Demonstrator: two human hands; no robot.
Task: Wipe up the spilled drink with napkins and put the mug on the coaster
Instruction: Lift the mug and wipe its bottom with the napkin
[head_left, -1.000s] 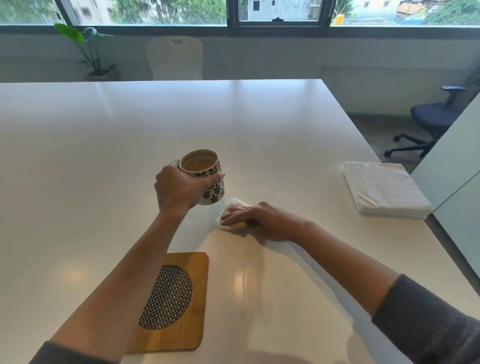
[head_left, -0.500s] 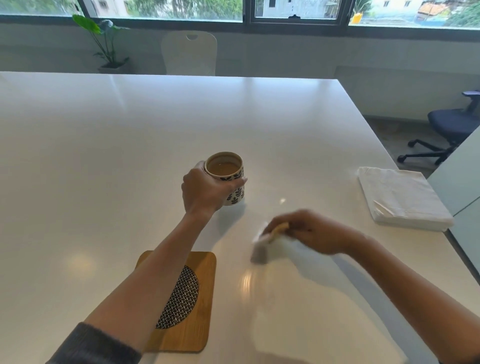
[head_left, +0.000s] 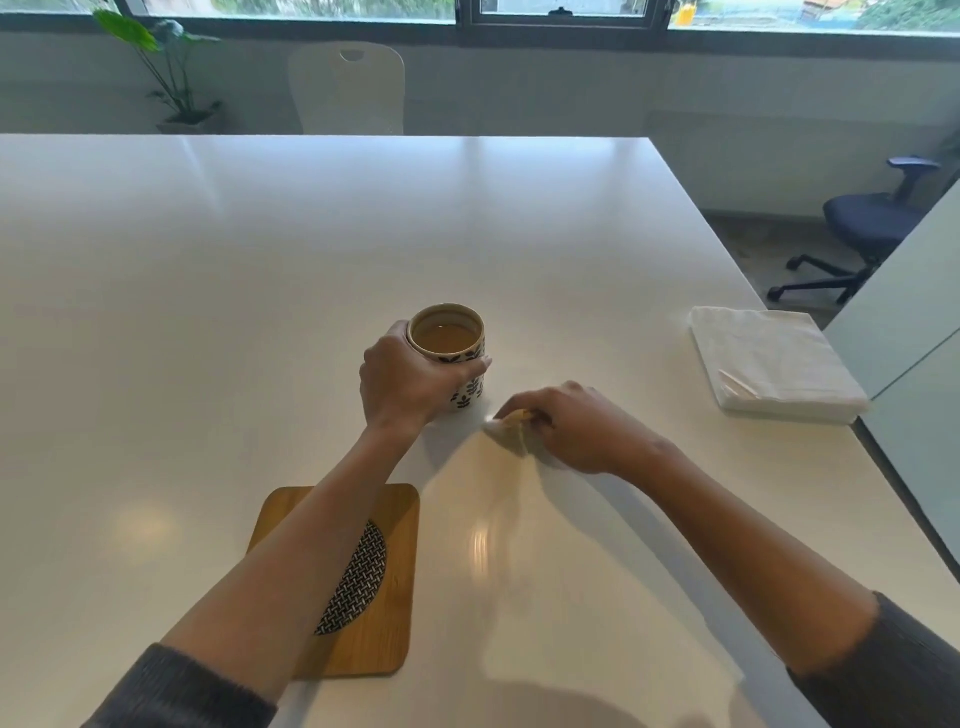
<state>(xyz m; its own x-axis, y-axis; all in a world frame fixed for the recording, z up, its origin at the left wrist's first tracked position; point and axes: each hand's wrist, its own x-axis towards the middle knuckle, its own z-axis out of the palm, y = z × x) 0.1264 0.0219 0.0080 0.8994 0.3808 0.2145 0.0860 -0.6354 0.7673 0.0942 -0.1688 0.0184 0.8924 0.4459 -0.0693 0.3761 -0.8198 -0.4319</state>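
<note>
A wooden coaster (head_left: 363, 613) lies nearest on the white table (head_left: 156, 312), partly under the left forearm, its long axis running away from the viewer. Beyond it, the right hand (head_left: 576, 431) pinches a crumpled, stained napkin (head_left: 506, 434) against the tabletop just beside the mug (head_left: 451, 353), the wiping step apparently under way. The left hand (head_left: 410, 382) wraps its fingers round the upright mug, mouth up and holding drink. Next, likely, a level carry back to the coaster. A napkin stack (head_left: 774, 364) lies farther right
</note>
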